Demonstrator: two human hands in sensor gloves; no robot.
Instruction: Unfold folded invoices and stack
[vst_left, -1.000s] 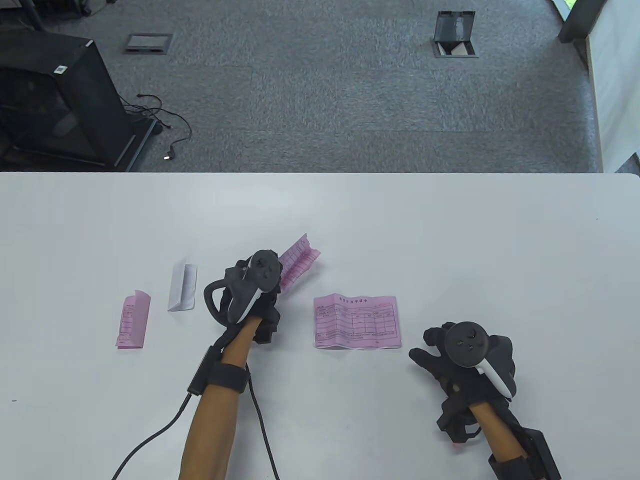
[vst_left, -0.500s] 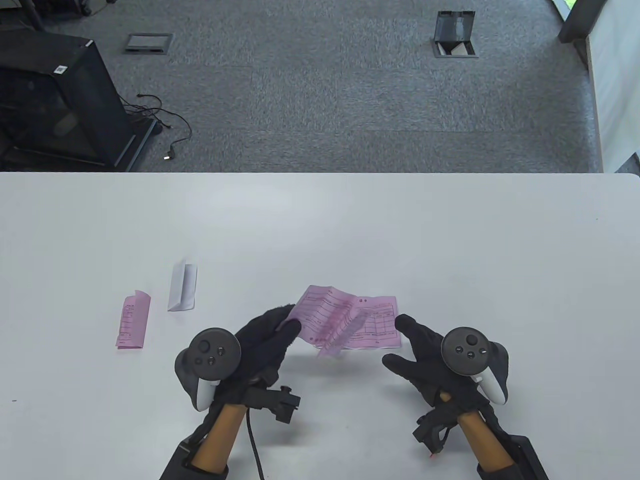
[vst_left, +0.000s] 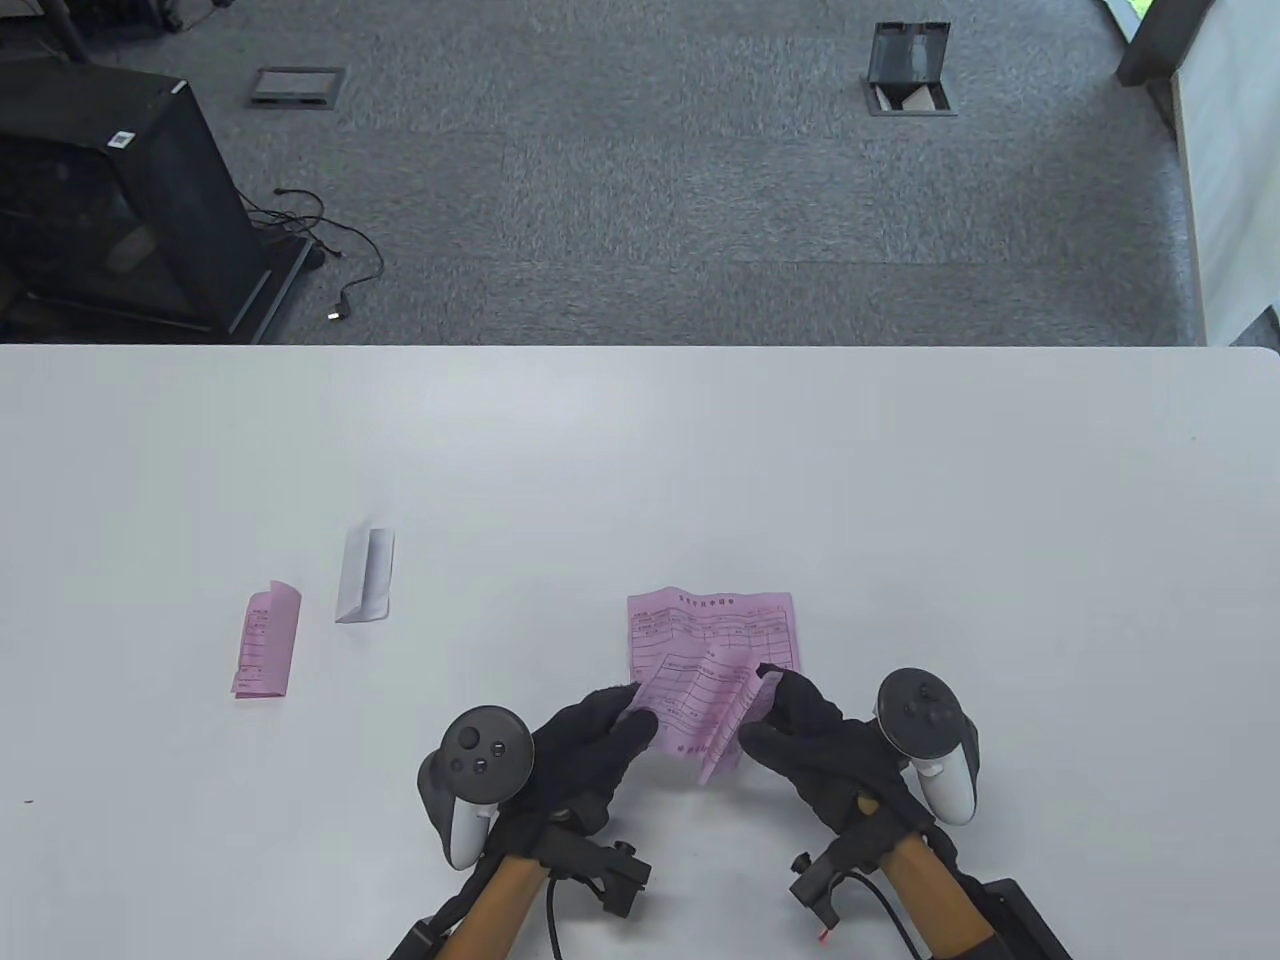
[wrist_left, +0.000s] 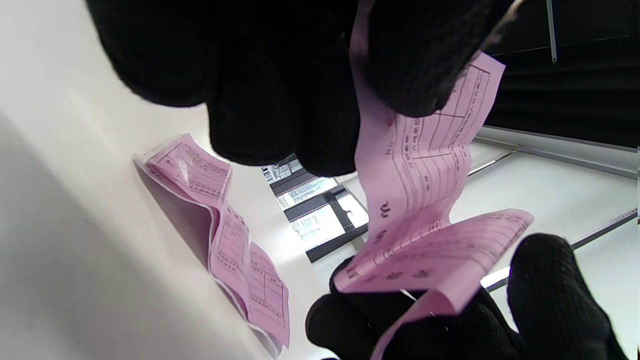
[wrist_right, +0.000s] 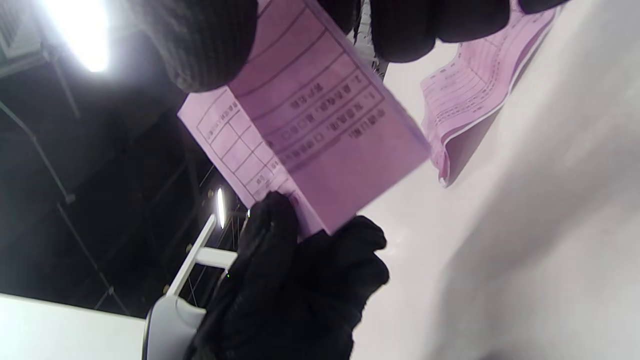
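We hold a half-opened pink invoice (vst_left: 700, 715) above the table (vst_left: 900, 500), our left hand (vst_left: 590, 745) pinching its left edge and our right hand (vst_left: 810, 745) pinching its right. It hangs just over the near edge of the flattened pink invoice (vst_left: 720, 625). Well to the left lie a folded pink invoice (vst_left: 266, 640) and a folded white one (vst_left: 365, 573).

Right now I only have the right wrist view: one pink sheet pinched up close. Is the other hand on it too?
Observer: Yes, the left hand grips the held pink invoice opposite the right hand.
Operator: Is it fully open?
Observer: No, the left wrist view shows its lower part still bent over.
Operator: Any folded ones left?
Observer: Two on the table's left: a folded pink invoice and a folded white invoice.
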